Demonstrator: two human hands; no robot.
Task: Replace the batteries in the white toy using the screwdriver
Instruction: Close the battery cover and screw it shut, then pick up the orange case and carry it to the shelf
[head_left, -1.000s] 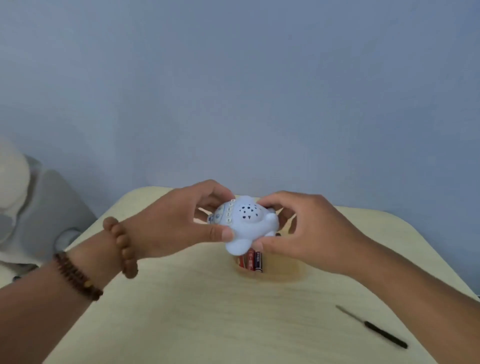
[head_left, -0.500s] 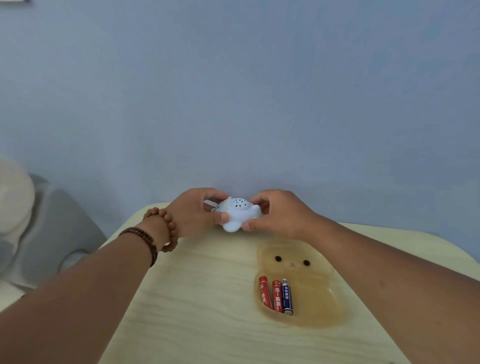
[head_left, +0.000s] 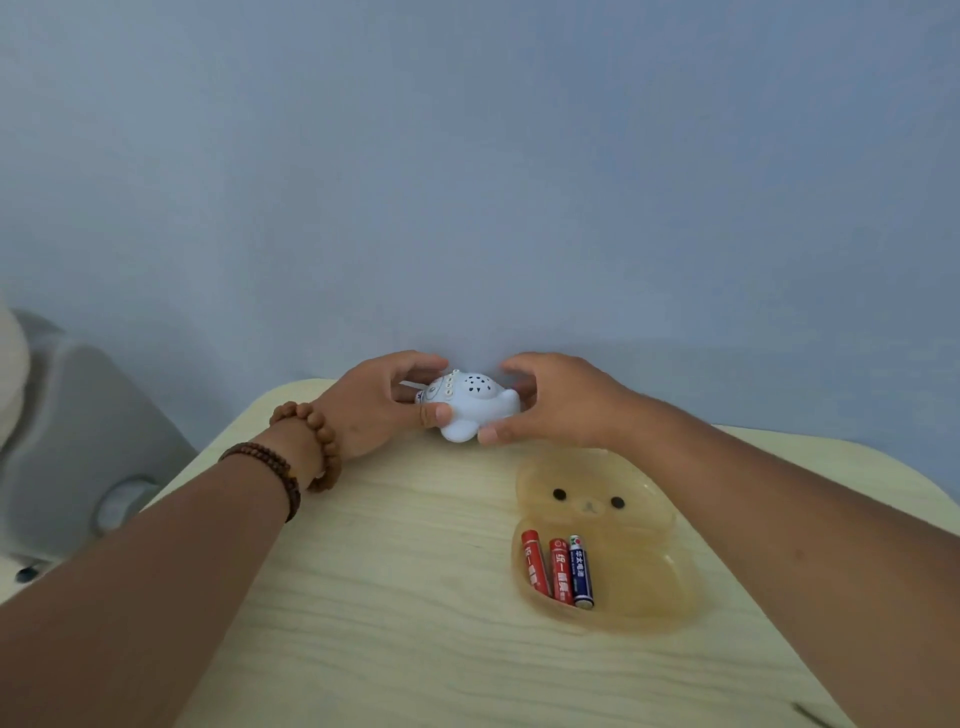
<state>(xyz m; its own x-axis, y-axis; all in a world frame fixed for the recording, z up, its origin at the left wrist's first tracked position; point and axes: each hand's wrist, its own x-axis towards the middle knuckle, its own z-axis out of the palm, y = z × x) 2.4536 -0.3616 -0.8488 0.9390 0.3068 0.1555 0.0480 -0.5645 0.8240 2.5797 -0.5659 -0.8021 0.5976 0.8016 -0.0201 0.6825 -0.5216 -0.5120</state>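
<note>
The white toy (head_left: 475, 405), a rounded animal shape with small dark holes on top, rests at the far edge of the table. My left hand (head_left: 379, 402) grips its left side, thumb on the front. My right hand (head_left: 553, 402) cups its right side, thumb at the lower front. Three batteries, two red (head_left: 535, 562) (head_left: 561, 570) and one blue (head_left: 582, 571), lie side by side in a translucent amber bear-shaped tray (head_left: 654, 587) near my right forearm. The screwdriver's dark tip (head_left: 810, 714) shows at the bottom right, mostly hidden by my arm.
The pale wooden table (head_left: 395, 597) ends just behind the toy, in front of a blue-grey wall. A grey and white object (head_left: 78, 457) stands off the table's left side. Beaded bracelets (head_left: 296, 457) circle my left wrist.
Both hands carried the toy away from above the tray to the table's far edge. The view tilted, so the tray and batteries are now uncovered and the screwdriver has slipped to the frame's corner.
</note>
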